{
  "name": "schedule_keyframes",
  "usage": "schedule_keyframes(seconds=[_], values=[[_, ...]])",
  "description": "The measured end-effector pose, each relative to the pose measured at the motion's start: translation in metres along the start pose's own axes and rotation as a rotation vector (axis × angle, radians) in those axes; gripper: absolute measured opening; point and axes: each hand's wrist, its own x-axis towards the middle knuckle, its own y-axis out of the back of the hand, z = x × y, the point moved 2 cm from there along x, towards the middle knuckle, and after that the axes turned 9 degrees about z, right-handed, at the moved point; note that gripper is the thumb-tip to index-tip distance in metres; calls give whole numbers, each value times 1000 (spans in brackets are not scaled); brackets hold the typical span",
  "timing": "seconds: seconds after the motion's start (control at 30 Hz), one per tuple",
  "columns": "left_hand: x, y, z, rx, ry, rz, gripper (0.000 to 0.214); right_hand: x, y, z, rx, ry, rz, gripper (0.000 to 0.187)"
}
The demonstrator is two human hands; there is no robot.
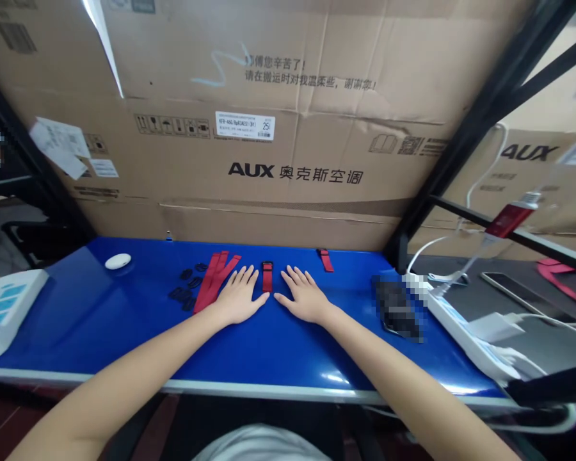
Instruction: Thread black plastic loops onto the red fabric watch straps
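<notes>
Both of my hands lie flat on the blue tabletop (269,346), fingers spread. Between them is a short red strap with a black buckle (267,278) at its far end. My left hand (240,298) rests to the left of that strap, its thumb close to the near end. Beside the left fingers lie several loose red webbing strips (211,282), and black plastic buckles (186,294) are scattered farther left. On the other side, my right hand (304,294) holds nothing. A second buckled red strap (325,259) lies beyond it near the back edge.
A cardboard panel (292,224) stands along the table's back. At the right are a pixelated dark object (398,310), a white power strip (465,333) with cables, and a phone (530,298). A white disc (118,261) and a white box-like device (14,307) sit left.
</notes>
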Motion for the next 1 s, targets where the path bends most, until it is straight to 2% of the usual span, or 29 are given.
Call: schedule_keyframes(seconds=[0.2,0.4,0.8,0.9,1.0], values=[[2,-1,0,3,-21,-4,81,2,-3,-8,5,-117,-13,85],[1,-4,0,-4,-6,36,80,-4,-3,-11,-4,4,80,77],[-1,-2,2,-12,3,9,81,-3,-5,-11,0,-21,57,79],[-1,0,-1,14,-12,54,75,-3,-5,-10,-5,-20,49,77],[-2,12,-9,96,57,204,63,-3,-5,-11,-13,-18,57,76]])
